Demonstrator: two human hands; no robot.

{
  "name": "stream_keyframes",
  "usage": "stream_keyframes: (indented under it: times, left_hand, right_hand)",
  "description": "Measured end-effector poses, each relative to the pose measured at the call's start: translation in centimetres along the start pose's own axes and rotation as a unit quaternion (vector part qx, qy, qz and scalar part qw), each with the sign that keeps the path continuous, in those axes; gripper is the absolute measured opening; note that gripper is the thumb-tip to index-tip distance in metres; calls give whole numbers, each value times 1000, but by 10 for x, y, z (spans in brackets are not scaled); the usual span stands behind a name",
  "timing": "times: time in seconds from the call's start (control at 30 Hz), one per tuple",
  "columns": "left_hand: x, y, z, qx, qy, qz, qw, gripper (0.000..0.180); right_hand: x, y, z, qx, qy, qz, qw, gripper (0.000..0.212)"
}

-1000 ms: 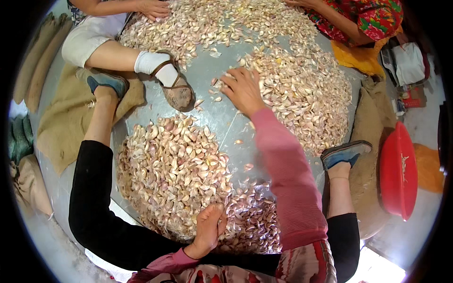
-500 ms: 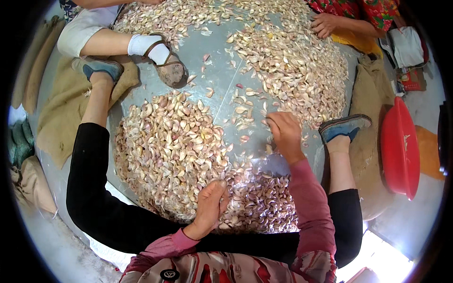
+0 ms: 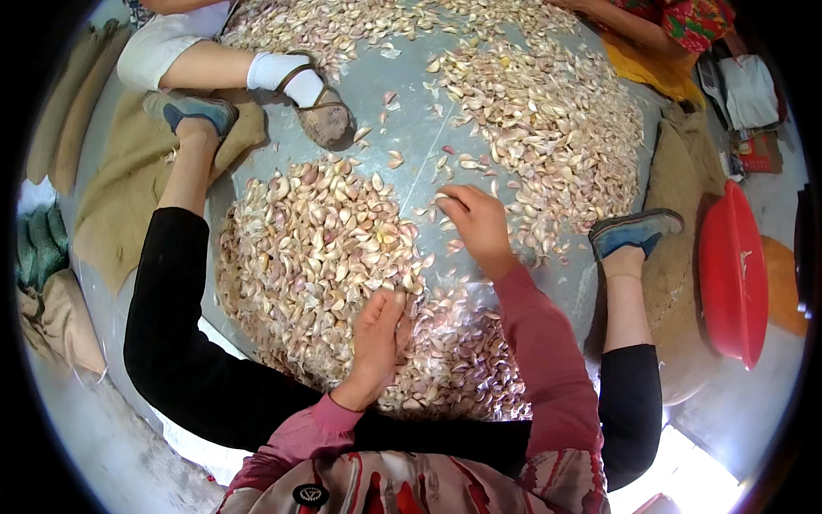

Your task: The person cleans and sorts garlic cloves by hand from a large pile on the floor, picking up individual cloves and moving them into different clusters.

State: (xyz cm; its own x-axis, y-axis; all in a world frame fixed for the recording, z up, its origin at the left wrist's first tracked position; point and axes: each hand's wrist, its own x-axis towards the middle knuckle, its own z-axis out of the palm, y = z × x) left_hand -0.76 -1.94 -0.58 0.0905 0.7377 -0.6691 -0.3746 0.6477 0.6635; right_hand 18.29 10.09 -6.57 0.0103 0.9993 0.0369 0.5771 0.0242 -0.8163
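Note:
A big heap of pale garlic cloves [image 3: 317,231] lies between my spread legs. My left hand [image 3: 377,338] is closed over the heap's near right side, thumb against curled fingers; what they hold, if anything, is hidden. My right hand [image 3: 478,224] reaches beyond it over the grey floor sheet [image 3: 390,111]. Its fingers are bent together, tips down by a few scattered cloves; I cannot make out what is in them. Purplish cloves [image 3: 479,364] lie close in front of me, under my right forearm.
Another wide garlic heap [image 3: 556,137] spreads at the far right. A co-worker's shoe [image 3: 325,122] rests at the far left, and a second person's arm [image 3: 629,30] shows at the top right. A red basin [image 3: 732,274] stands on edge beside burlap sacking [image 3: 676,171].
My right hand has swung left and a little farther out, toward the scattered cloves. My left hand has risen slightly over the heap. The far-right person's hand has slipped mostly out of view.

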Motion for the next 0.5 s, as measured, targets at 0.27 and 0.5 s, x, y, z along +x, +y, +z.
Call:
stream_keyframes:
  times: [0.27,0.5]
  left_hand:
    - [10,10,1,28,-38,128,991,25]
    - [-10,9,-8,392,-18,335,857,20]
  right_hand:
    - [-87,-95,-5,412,-81,297,858,23]
    - [-112,-115,-13,238,-65,196,949,20]
